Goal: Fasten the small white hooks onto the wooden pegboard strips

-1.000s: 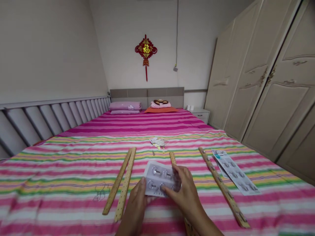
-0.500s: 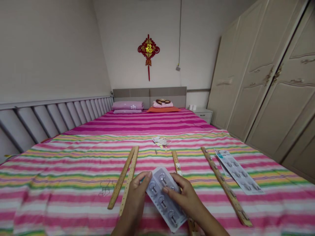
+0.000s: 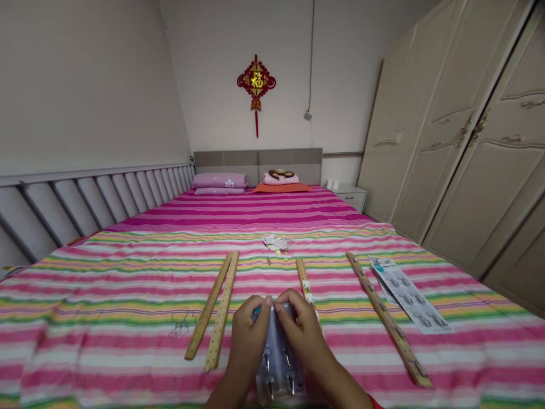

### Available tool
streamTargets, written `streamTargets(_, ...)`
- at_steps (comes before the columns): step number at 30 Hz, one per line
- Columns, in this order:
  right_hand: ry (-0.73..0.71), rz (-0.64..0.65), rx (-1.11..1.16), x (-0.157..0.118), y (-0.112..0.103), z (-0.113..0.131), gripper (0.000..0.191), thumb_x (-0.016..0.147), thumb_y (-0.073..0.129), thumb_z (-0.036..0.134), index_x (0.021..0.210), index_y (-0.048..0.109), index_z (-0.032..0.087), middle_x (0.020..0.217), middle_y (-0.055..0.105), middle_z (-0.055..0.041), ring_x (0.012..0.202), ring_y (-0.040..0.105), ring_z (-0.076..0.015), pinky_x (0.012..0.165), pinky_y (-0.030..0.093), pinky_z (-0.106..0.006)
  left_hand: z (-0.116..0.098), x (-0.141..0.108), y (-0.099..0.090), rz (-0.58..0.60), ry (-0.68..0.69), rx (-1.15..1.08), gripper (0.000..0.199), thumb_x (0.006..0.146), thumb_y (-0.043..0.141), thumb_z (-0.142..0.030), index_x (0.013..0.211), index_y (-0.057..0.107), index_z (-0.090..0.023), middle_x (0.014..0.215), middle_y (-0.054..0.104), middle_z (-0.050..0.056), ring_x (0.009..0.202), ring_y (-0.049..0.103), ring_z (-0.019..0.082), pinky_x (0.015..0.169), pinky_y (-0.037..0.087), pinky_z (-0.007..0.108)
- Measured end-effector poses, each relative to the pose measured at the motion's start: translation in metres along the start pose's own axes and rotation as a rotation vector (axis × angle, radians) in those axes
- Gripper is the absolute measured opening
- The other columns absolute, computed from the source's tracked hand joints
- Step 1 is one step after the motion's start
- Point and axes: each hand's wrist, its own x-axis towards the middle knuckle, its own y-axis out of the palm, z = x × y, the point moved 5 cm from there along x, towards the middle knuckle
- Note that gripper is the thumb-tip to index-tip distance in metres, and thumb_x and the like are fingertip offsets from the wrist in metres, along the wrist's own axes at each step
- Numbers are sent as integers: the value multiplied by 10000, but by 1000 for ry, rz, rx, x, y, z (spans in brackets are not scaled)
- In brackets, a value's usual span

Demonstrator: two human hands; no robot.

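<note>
- The pack (image 3: 279,369), clear-fronted with metal pieces inside, is upheld over the bed (image 3: 128,363); it is the landmark for every place below.
- Left hand (image 3: 250,335): its fingers pinch the pack's top edge, on the left side.
- Right hand (image 3: 303,332): its fingers grasp the same edge on the right, the two thumbs nearly meeting (whether the edge is torn, I cannot tell).
- Right strip (image 3: 387,321), well right of the pack: metal pieces sit along its length, so this one looks done.
- Middle strip (image 3: 302,274), beyond the pack and partly behind the right hand: white pieces lie along the part in view, so it seems begun; the rest is hidden.
- Left strips (image 3: 222,315), two, left of the pack: only small holes show, so they look untouched.
- Cards (image 3: 411,298), right of the pack, past the right strip: one shows grey shapes; whether these are printed or real is unclear.
- Scraps (image 3: 276,243), in a small heap beyond the pack, suggest some unwrapping is done.
- Inside the pack, several pieces are left, by the look of it.
- A thin tangle (image 3: 182,322) lies left of the pack, past the left strips.
</note>
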Motion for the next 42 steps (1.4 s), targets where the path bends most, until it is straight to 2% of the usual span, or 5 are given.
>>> streamTargets(11,-552,-28,-493,-17,13,20,219,831,362,61,925,535,159,795,584,-97,741,522,-217,634,443,-351,27,1,15,144,-458,-583,353,594,722,-383,507,463,-159,453,380,-81,439,360,66,458,282,195)
streamTargets(17,-731,-96,-521,-25,13,24,345,797,407,32,1109,502,146,895,634,-138,818,583,-232,673,489,-370,27,2,16,66,-441,-634,338,581,738,-376,509,502,-145,453,424,-72,436,381,60,460,294,189)
streamTargets(24,-654,-106,-467,-17,11,16,301,817,451,44,1065,541,189,910,653,-110,842,593,-220,701,481,-364,17,13,5,-143,-203,-337,269,697,639,-409,664,646,-143,572,581,-2,593,525,142,575,406,231)
streamTargets(31,-263,-50,-314,-11,8,-23,180,782,459,50,812,543,206,779,570,-38,756,538,-200,644,441,-318,25,7,4,-37,77,-129,203,752,587,-353,730,707,-190,733,655,49,740,587,207,690,449,278)
streamTargets(42,-448,-96,-346,-48,39,-30,255,864,354,69,732,525,206,720,564,-50,689,488,-190,582,431,-322,53,-20,-16,-35,-104,117,322,714,625,-389,467,597,-186,457,527,-7,498,463,152,494,324,233)
